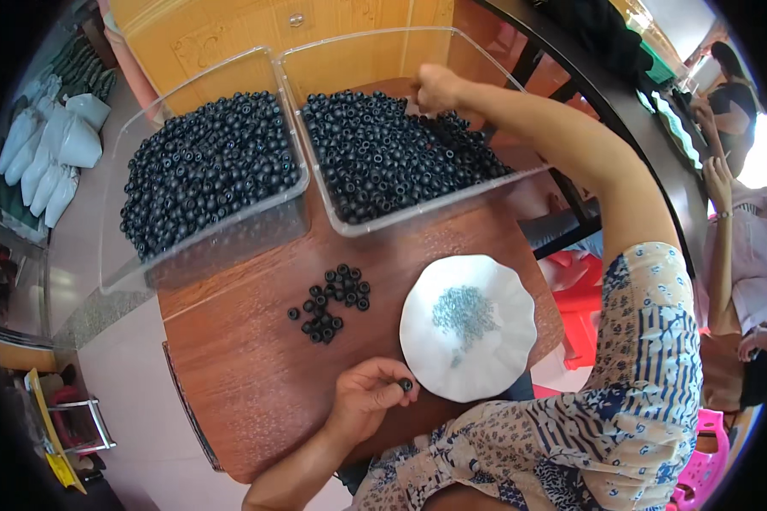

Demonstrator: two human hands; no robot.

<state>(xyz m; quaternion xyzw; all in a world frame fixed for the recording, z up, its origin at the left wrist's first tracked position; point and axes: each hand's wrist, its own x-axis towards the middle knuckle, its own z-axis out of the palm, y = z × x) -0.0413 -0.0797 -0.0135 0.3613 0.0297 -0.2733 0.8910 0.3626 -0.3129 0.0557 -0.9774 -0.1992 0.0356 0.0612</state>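
Note:
My left hand (pixel 368 398) rests by the near edge of the brown table (pixel 256 383), pinching one small black ring-shaped bead (pixel 406 385) between thumb and fingertips. Beside it stands a white scalloped plate (pixel 422 370) with a heap of tiny pale, glassy bits (pixel 466 313) on it. My right arm stretches to the far side, where my right hand (pixel 440 88) is closed over the black beads (pixel 375 157) in the right clear plastic bin (pixel 349 228). Whatever its fingers hold is hidden. A loose cluster of black beads (pixel 320 328) lies left of the plate.
A second clear bin (pixel 230 223), heaped with similar beads, stands directly left of the first. Behind them is a yellow wooden cabinet (pixel 222 38). White bags (pixel 51 153) sit at far left. Other people (pixel 733 111) and a pink chair (pixel 703 456) are at the right.

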